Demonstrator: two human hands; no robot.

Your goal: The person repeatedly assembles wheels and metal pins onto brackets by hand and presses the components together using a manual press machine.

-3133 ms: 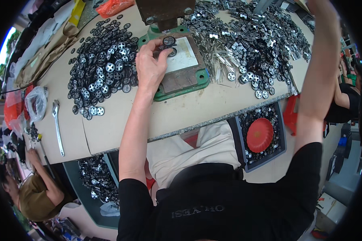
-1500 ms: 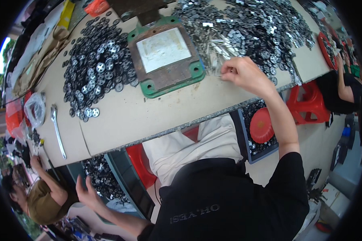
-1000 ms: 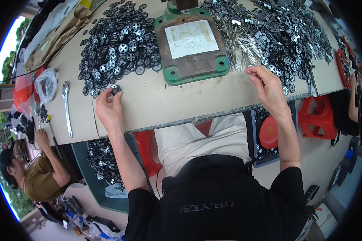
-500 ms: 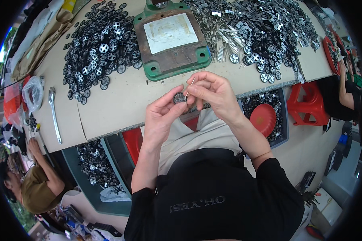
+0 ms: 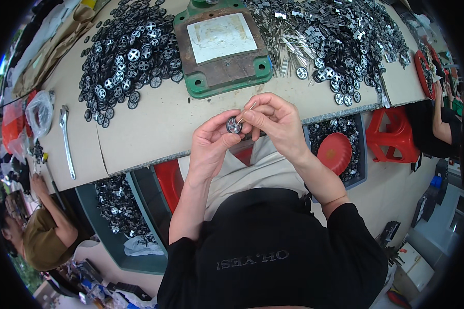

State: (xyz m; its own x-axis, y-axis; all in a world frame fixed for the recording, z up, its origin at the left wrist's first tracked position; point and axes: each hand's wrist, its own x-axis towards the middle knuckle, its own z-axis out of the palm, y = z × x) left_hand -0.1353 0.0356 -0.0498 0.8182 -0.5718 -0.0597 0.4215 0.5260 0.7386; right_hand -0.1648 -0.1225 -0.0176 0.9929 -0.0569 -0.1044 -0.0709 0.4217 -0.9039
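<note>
My left hand [image 5: 211, 138] pinches a small black toy wheel [image 5: 234, 125] with silver spokes, between thumb and fingers. A thin metal pin [image 5: 249, 109] is gripped by my right hand [image 5: 273, 121], its lower end at the wheel's face. Whether the pin has entered the wheel's centre cannot be made out. Both hands are just above the table's front edge. Beyond them stands a green metal press base [image 5: 227, 77] with a pale plate on top. Loose wheels [image 5: 121, 74] are heaped to its left; pins [image 5: 288, 44] and more wheels [image 5: 340, 77] lie to its right.
An adjustable wrench [image 5: 66, 139] lies on the table at the left. Below the edge are a green bin [image 5: 123, 257] of parts and a grey bin [image 5: 365, 154] with a red dish [image 5: 335, 153]. A red stool [image 5: 392, 135] stands right. Other people sit at both sides.
The wheel has turned slightly in my left fingers, and the pin is tilted more. Both hands have shifted only a little.
</note>
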